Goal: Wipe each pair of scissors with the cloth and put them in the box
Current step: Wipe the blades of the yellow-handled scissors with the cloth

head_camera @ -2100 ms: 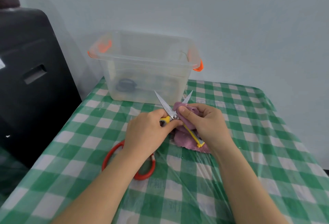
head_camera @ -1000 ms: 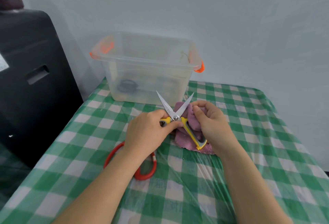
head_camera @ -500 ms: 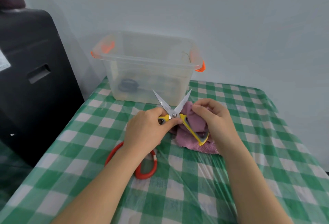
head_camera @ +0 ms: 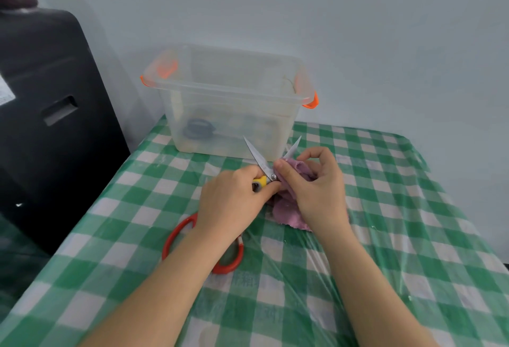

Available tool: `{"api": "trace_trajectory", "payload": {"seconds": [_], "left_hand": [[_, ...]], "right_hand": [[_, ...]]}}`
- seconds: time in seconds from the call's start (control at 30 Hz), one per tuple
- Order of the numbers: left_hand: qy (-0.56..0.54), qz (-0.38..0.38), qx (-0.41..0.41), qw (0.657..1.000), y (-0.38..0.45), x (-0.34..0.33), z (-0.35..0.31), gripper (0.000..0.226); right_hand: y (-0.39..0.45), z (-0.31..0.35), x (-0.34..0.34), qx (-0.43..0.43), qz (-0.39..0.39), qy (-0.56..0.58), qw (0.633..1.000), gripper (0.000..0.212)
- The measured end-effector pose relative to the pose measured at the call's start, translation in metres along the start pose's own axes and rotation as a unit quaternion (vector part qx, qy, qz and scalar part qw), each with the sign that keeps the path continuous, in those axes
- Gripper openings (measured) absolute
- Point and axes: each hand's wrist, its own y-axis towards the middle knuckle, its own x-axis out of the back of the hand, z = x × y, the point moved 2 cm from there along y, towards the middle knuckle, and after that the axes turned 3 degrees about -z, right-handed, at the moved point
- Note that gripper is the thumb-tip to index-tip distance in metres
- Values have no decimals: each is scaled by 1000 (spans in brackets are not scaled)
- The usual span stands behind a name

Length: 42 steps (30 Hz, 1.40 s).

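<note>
Yellow-handled scissors [head_camera: 257, 158] are held over the table with their blades spread apart, tips toward the box. My left hand [head_camera: 231, 200] grips one yellow handle. My right hand [head_camera: 316, 189] pinches the purple cloth [head_camera: 286, 210] around the right blade near the pivot; the other handle is hidden under it. Red-handled scissors [head_camera: 179, 232] lie on the table under my left wrist, partly covered. The clear plastic box [head_camera: 231, 90] with orange latches stands behind, with dark-handled scissors [head_camera: 198, 127] inside.
The table carries a green and white checked cloth [head_camera: 399, 209] under clear plastic film. A black case [head_camera: 49, 115] stands close to the table's left side. A pale wall rises right behind the box.
My right hand has slid the cloth down the right blade to the pivot and now covers the second yellow handle. The blades stay apart. My left hand keeps its grip.
</note>
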Motion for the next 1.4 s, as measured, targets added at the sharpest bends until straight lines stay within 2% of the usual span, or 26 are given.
{"api": "trace_trajectory", "payload": {"seconds": [0.33,0.5,0.63,0.73,0.93,1.07,1.23,1.4], "left_hand": [[-11,14,18,1000,3,1,7,49],[-16,31,37,999,3,3,8,45],[-20,26,36,999,3,3,8,48],[-28,25,37,999,3,4,8,46],[0,27,9,1000,2,1,3,42],[22,12,-15,1000,0,-1,1,44],[20,7,-16,1000,0,-2,1,48],[-5,13,2,1000,3,-1,6,48]], "right_hand": [[2,1,6,-23,50,-15,998,33],[7,1,12,-89,84,-14,992,27],[11,-6,18,-102,77,-32,991,25],[12,-5,18,-89,61,14,994,18],[6,0,8,-24,14,-6,1000,43],[4,1,6,-20,-19,2,1000,40],[4,3,9,-31,-13,36,999,31],[9,2,14,-89,51,76,992,32]]}}
